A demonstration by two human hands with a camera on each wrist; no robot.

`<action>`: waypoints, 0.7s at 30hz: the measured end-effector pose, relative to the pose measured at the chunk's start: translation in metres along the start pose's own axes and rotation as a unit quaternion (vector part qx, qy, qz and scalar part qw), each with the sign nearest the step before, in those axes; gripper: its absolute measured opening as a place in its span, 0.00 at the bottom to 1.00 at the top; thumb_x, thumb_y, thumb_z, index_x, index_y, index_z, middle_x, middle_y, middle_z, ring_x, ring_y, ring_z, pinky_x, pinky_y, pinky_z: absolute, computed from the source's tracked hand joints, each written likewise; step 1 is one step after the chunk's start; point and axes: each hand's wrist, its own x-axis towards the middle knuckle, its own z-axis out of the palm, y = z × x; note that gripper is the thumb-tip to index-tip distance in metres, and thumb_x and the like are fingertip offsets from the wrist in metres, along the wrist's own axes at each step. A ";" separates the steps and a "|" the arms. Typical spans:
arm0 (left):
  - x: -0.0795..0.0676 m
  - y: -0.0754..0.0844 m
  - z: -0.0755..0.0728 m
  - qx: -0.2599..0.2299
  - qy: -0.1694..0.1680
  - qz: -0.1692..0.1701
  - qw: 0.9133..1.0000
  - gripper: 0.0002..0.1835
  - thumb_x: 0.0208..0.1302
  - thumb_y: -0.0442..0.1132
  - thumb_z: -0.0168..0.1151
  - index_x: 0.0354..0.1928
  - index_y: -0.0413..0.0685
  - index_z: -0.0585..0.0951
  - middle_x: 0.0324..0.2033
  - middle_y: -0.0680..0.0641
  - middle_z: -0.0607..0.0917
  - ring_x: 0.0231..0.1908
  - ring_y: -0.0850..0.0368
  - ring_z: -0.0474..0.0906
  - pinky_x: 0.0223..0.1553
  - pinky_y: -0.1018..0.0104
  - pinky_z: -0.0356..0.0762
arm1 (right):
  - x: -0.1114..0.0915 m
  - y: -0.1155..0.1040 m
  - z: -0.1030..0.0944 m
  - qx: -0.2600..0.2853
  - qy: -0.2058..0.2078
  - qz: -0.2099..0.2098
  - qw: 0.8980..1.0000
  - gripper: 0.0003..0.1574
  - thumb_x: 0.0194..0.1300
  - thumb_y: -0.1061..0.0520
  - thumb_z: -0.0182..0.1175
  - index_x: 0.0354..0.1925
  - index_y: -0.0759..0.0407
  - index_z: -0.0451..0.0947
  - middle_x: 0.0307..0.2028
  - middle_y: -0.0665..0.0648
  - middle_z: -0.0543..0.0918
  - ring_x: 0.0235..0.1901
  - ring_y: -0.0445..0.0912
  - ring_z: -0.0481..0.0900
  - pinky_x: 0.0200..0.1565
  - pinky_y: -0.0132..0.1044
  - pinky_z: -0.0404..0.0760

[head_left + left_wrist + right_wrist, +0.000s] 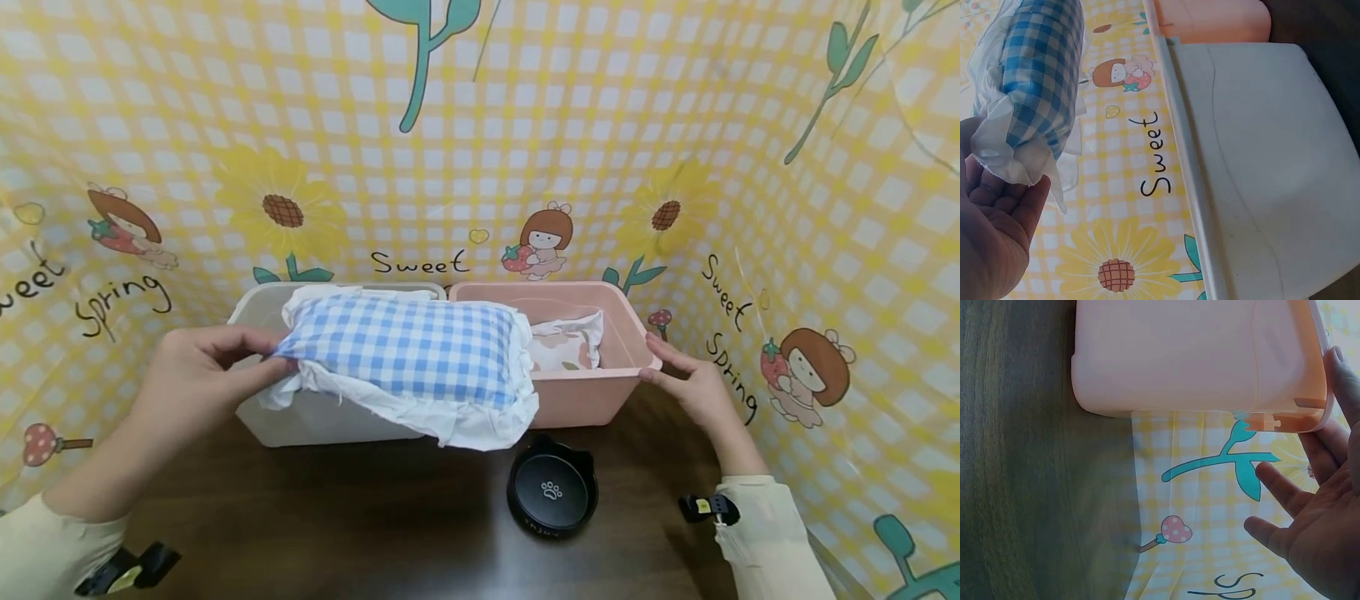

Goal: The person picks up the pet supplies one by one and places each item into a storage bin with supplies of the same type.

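Observation:
In the head view, my left hand (213, 367) pinches one end of a small blue-and-white checked pillow (405, 342) with a white ruffled edge. It hangs above the light grey bin (322, 421) and overlaps the near left part of the pink bin (577, 400). The left wrist view shows the checked pillow (1044, 75) raised over the bin rim, with the ruffle between thumb and fingers. My right hand (693, 383) holds the right end of the pink bin's rim between thumb and fingers. Inside the pink bin lies a floral pillow (562, 350) with white ruffles, partly hidden.
A black bowl (552, 487) with a white paw print and ear-shaped rim stands on the dark wooden table (360, 525), in front of the pink bin. Yellow checked cloth (420, 192) with cartoon prints rises behind the bins and at both sides.

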 end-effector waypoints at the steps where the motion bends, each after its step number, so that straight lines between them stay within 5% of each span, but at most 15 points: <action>1: 0.002 0.001 -0.001 0.004 0.002 -0.008 1.000 0.04 0.58 0.35 0.77 0.32 0.43 0.90 0.24 0.62 0.86 0.22 0.66 0.73 0.18 0.71 0.69 | 0.001 0.000 0.001 0.001 0.000 0.000 1.000 0.39 0.65 0.40 0.70 0.71 0.43 0.73 0.70 0.46 0.73 0.74 0.46 0.64 0.71 0.42 0.66; 4: 0.010 0.004 -0.001 0.018 0.003 -0.025 1.000 0.06 0.58 0.40 0.78 0.32 0.45 0.90 0.23 0.60 0.86 0.21 0.63 0.72 0.18 0.69 0.68 | 0.002 0.000 0.002 -0.001 -0.001 0.002 1.000 0.39 0.65 0.40 0.70 0.71 0.42 0.72 0.71 0.45 0.73 0.74 0.48 0.64 0.71 0.48 0.65; 12: 0.031 0.002 0.014 0.001 -0.001 0.007 1.000 0.07 0.60 0.40 0.77 0.33 0.45 0.90 0.26 0.63 0.86 0.22 0.66 0.74 0.20 0.72 0.69 | 0.000 -0.001 0.001 -0.010 -0.007 0.002 1.000 0.38 0.66 0.40 0.69 0.71 0.41 0.72 0.71 0.45 0.72 0.74 0.46 0.64 0.67 0.28 0.69; 21: 0.059 0.011 0.034 -0.023 0.006 0.017 1.000 0.08 0.59 0.43 0.78 0.34 0.46 0.90 0.32 0.60 0.88 0.28 0.63 0.79 0.23 0.72 0.73 | 0.000 -0.002 -0.001 -0.015 -0.009 0.005 1.000 0.38 0.66 0.40 0.69 0.71 0.41 0.71 0.71 0.45 0.72 0.74 0.48 0.64 0.71 0.40 0.67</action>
